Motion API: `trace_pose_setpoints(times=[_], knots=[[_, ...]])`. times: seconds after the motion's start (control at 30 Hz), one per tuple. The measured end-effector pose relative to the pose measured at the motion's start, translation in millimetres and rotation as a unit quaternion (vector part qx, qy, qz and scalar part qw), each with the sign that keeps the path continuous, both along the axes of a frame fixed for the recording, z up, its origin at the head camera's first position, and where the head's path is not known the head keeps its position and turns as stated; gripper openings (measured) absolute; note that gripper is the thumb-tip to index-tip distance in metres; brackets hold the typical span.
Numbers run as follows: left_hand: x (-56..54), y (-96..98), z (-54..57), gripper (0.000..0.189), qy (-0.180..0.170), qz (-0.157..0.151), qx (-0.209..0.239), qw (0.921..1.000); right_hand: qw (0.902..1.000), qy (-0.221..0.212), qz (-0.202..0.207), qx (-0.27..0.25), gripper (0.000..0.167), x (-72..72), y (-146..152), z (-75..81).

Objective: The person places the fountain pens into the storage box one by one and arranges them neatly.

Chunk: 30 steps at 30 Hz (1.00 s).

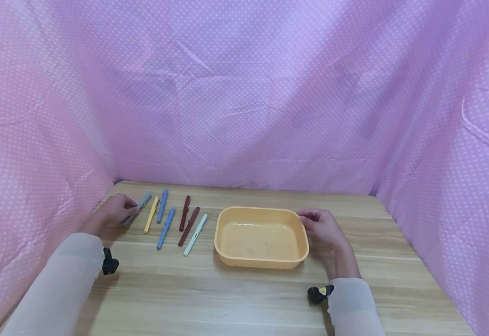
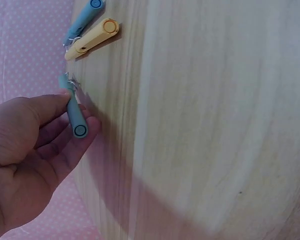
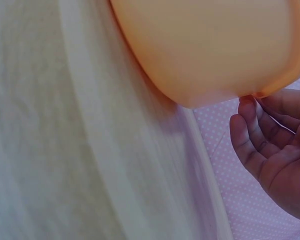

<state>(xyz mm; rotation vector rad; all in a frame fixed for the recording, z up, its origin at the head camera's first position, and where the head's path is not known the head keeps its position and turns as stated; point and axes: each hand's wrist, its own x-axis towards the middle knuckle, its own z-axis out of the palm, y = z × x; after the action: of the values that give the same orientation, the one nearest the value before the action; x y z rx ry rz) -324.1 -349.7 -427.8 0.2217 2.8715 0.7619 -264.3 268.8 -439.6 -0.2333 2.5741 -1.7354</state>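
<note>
My left hand (image 1: 116,209) pinches a grey-green pen (image 1: 145,200) at the far left of the table, thumb on one side and fingers on the other. The left wrist view shows the pen's round end toward the camera and its clip at the far end. At the right, my right hand (image 1: 322,227) grips the right rim of a yellow-orange plastic basin (image 1: 261,263), which holds nothing. In the right wrist view the fingertips (image 3: 246,102) meet the basin's edge; the thumb is mostly hidden there.
Between the left hand and the basin lie a yellow pen (image 1: 151,215), two blue pens (image 1: 166,228), two dark red pens (image 1: 189,227) and a pale green pen (image 1: 195,235). Pink dotted cloth (image 1: 244,116) surrounds the wooden table (image 1: 210,298) at the back and sides.
</note>
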Motion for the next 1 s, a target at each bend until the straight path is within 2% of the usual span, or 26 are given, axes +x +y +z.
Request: trace_pose_setpoints(times=[0.2,0.37,0.47,0.6,0.7,0.8,1.0], knots=[[1.9,-5.2,1.2,0.030,-0.034,-0.008,0.039,0.9986,1.0000,-0.005,-0.001,0.005,0.028,0.4,0,1.4],[3.8,-7.1,3.3,0.032,-0.073,0.017,0.088,0.9933,1.0000,-0.006,0.000,0.005,0.028,0.9,0,2.7],[5.3,-5.2,5.2,0.035,-0.096,0.030,0.143,0.9846,0.9999,-0.006,0.000,0.009,0.028,1.2,0,3.7],[6.0,-2.1,6.2,0.038,-0.122,0.043,0.240,0.9621,0.9999,-0.006,0.000,0.012,0.028,0.7,0,3.5],[5.5,-0.6,6.1,0.041,-0.127,0.042,0.282,0.9501,0.9999,-0.007,0.000,0.011,0.028,0.3,1,3.1],[5.6,1.6,6.6,0.044,-0.119,0.034,0.293,0.9480,0.9999,-0.007,-0.002,0.009,0.028,-0.1,1,3.1],[6.0,5.4,6.8,0.046,-0.116,0.020,0.331,0.9362,0.9999,-0.003,-0.001,0.016,0.028,-1.1,-1,3.6]])
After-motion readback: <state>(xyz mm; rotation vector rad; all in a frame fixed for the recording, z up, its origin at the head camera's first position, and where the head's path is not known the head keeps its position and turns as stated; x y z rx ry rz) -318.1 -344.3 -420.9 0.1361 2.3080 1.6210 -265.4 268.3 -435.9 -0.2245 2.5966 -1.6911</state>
